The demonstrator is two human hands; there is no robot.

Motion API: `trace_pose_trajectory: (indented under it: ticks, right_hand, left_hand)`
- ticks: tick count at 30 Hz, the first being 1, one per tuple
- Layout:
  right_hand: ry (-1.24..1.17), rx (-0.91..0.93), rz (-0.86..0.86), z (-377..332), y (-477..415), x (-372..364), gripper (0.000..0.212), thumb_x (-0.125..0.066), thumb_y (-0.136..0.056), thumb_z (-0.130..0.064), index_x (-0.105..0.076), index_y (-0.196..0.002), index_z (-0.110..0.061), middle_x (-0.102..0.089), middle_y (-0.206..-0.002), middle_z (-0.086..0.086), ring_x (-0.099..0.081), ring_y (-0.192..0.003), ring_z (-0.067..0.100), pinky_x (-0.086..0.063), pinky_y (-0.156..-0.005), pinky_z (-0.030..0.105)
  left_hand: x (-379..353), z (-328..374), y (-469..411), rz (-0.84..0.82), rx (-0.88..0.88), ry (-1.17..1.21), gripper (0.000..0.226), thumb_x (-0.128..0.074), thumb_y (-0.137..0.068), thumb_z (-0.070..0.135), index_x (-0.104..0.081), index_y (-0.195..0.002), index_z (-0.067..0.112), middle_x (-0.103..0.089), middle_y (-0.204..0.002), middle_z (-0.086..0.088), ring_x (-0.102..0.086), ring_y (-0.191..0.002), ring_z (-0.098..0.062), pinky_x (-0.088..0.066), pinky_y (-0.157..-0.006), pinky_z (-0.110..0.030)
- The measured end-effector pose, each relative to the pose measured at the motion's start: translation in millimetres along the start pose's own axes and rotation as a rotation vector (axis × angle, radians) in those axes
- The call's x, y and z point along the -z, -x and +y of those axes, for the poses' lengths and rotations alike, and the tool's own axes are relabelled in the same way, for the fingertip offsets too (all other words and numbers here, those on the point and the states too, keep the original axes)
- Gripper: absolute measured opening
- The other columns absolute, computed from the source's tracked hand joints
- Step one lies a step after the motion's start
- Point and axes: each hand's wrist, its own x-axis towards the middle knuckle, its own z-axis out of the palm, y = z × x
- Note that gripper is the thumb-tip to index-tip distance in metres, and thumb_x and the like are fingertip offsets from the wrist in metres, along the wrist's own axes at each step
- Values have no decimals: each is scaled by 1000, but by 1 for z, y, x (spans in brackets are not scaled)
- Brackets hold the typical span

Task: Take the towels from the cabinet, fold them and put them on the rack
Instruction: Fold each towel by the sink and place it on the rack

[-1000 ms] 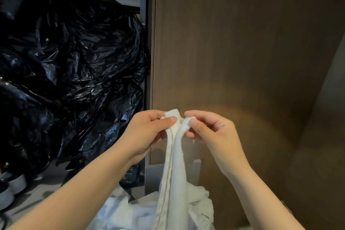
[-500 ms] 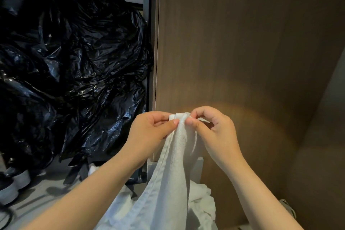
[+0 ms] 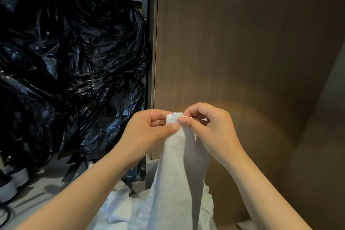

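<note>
Brown door (image 3: 242,43) behind limp white towel (image 3: 177,164) in pinch grip of left hand (image 3: 147,132) and right hand (image 3: 211,129)

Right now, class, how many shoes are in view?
2. One shoe lies on the floor at the lower-left edge; the other just behind it, beside the black plastic bags. Others may be hidden.
</note>
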Motion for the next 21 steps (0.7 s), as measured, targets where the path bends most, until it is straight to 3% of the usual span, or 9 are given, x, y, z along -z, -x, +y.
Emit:
trace_pose_trajectory:
  ticks: [3, 6, 8, 10, 12, 14, 18, 21]
  right_hand:
    - [104, -56, -71, 5, 0, 9, 10, -69, -85, -48, -68, -83, -39, -65, -84, -25, -63, -87, 1, -51, -63, 11]
    - [408, -76, -161, 18, 1, 35, 32, -59, -82, -66, -63, -76, -35, -62, -74, -19, -62, -76, 5, -54, -61, 21]
    - [519, -20, -227, 21, 3, 49, 42, -54, -82, -71, -57, -69, -32, -58, -66, -18, -60, -72, 6, -54, -58, 23]
    - [597, 137, -241, 18, 3, 55, 46, -45, -85, -73, -55, -68, -31, -54, -66, -20, -57, -68, 6, -52, -58, 21]
    - [628, 288, -208, 13, 0, 55, 42, -42, -90, -67, -54, -68, -32, -53, -73, -20, -56, -72, 6, -51, -59, 20]
    - [622, 322, -161, 8, -6, 54, 36, -43, -93, -60, -52, -69, -34, -53, -76, -19, -55, -76, 6, -46, -60, 17]
    - [604, 276, 8, 9, -13, 49, 28, -49, -94, -51, -50, -73, -33, -48, -73, -21, -51, -71, 5, -35, -62, 14]
    - [607, 244, 119, 17, -15, 45, 26, -59, -93, -46, -61, -80, -24, -54, -80, -16, -52, -77, 6, -37, -63, 13]
  left_hand:
    - [2, 2, -1, 126, -6, 4, 17, -69, -86, 10, -73, -102, 11, -76, -89, -8, -73, -84, -23, -59, -75, -33]
    - [15, 5, -4, 203, -38, -37, 13, -63, -91, 16, -72, -101, 15, -76, -83, -3, -70, -75, -14, -56, -69, -27]
    - [23, 4, -7, 262, -116, -264, 12, -60, -94, 21, -71, -97, 22, -71, -75, 5, -62, -67, -2, -48, -63, -15]
    - [28, 1, -11, 357, -201, -543, 11, -53, -97, 24, -63, -96, 24, -63, -73, 7, -55, -66, -1, -45, -61, -17]
    - [32, -2, -14, 424, -238, -673, 9, -44, -100, 27, -54, -100, 25, -59, -77, 7, -55, -69, -8, -47, -64, -30]
    - [35, -6, -16, 471, -266, -683, 8, -40, -101, 28, -47, -103, 29, -57, -78, 5, -55, -70, -11, -49, -63, -37]
    - [31, -9, -16, 465, -349, -697, 5, -36, -99, 32, -41, -101, 34, -56, -69, -6, -52, -64, -16, -42, -51, -34]
    - [25, -3, -17, 463, -372, -651, 5, -38, -100, 31, -43, -101, 31, -56, -70, -9, -50, -63, -14, -39, -51, -30]
